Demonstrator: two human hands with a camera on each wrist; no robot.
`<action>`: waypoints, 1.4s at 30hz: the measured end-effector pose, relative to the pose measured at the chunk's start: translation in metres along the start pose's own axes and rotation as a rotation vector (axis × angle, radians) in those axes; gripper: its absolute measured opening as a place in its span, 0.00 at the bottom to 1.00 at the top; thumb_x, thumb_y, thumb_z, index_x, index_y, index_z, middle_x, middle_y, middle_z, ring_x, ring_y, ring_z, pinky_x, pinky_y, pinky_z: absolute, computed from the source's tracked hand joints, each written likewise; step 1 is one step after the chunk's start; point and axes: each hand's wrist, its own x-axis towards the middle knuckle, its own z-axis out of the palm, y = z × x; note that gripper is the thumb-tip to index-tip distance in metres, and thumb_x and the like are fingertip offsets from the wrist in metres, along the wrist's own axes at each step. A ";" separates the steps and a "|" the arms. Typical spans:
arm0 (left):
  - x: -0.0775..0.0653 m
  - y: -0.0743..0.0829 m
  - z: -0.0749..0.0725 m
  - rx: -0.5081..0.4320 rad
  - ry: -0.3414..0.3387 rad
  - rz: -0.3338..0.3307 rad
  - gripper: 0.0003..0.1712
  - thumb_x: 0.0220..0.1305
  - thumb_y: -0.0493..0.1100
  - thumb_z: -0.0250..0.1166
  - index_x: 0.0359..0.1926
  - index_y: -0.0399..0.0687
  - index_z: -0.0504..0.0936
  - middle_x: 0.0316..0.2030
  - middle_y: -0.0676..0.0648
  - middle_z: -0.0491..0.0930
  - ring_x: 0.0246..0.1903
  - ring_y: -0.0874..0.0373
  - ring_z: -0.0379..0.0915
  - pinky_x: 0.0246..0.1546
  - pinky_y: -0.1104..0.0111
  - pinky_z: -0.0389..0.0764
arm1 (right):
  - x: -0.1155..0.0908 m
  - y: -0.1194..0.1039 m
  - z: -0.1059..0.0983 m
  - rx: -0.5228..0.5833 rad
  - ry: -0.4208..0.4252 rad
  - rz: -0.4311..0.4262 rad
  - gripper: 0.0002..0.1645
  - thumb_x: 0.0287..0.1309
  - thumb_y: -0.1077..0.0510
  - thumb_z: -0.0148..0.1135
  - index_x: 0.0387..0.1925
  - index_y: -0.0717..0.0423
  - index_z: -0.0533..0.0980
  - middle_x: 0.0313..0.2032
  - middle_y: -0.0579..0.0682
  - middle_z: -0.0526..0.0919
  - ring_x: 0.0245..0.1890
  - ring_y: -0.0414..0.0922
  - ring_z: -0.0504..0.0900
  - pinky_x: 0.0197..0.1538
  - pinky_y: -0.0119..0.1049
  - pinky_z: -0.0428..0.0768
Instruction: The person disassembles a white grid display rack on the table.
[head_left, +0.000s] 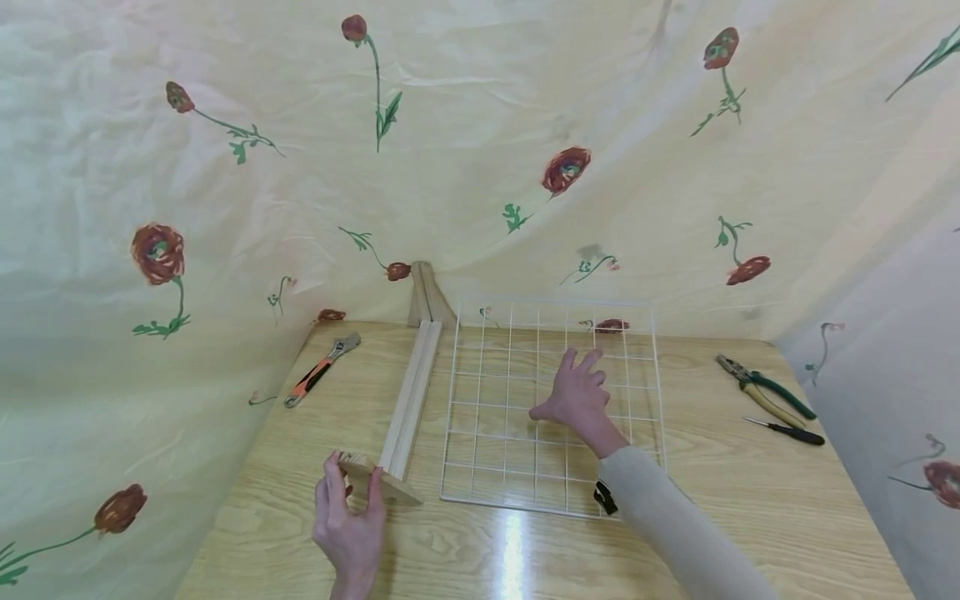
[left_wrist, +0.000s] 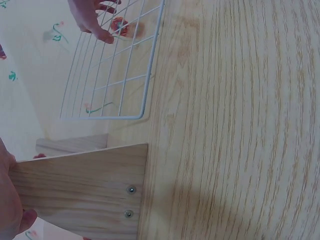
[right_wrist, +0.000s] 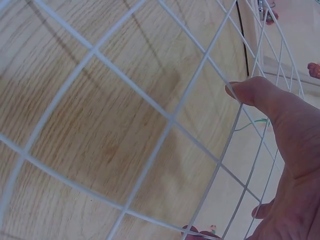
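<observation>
My left hand (head_left: 348,533) grips the top of the near end board of a wooden frame (head_left: 411,400), thumb on one side and fingers on the other. Two metal fasteners (left_wrist: 130,201) show low on that end board (left_wrist: 80,187) in the left wrist view. A long grooved rail runs back from it to a second end board (head_left: 431,296) by the wall. To the right is a white wire grid (head_left: 491,433). Over the grid's middle, my right hand (head_left: 577,392) has its fingers spread; its thumb (right_wrist: 255,92) looks close against a wire, though contact is unclear.
An adjustable wrench (head_left: 322,371) with an orange and black handle lies at the left. At the right lie pliers (head_left: 765,387) and a thin dark-handled screwdriver (head_left: 787,431). A small black item (head_left: 604,497) sits by the right sleeve. Flowered cloth (head_left: 480,167) surrounds the wooden tabletop (head_left: 450,554).
</observation>
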 end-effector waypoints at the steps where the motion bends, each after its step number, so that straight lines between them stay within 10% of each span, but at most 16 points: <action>1: 0.000 0.000 0.000 -0.002 -0.003 -0.001 0.32 0.66 0.55 0.66 0.56 0.29 0.76 0.32 0.33 0.80 0.24 0.42 0.79 0.13 0.54 0.80 | 0.000 0.000 0.000 -0.001 -0.004 0.000 0.83 0.30 0.33 0.83 0.74 0.69 0.43 0.68 0.83 0.32 0.51 0.77 0.67 0.28 0.58 0.81; 42: 0.001 -0.001 -0.001 -0.014 -0.019 0.007 0.31 0.62 0.50 0.69 0.56 0.28 0.76 0.32 0.32 0.80 0.24 0.42 0.79 0.14 0.55 0.81 | 0.022 -0.005 0.024 0.016 -0.187 0.055 0.82 0.31 0.34 0.82 0.74 0.71 0.45 0.67 0.85 0.39 0.58 0.80 0.63 0.45 0.70 0.79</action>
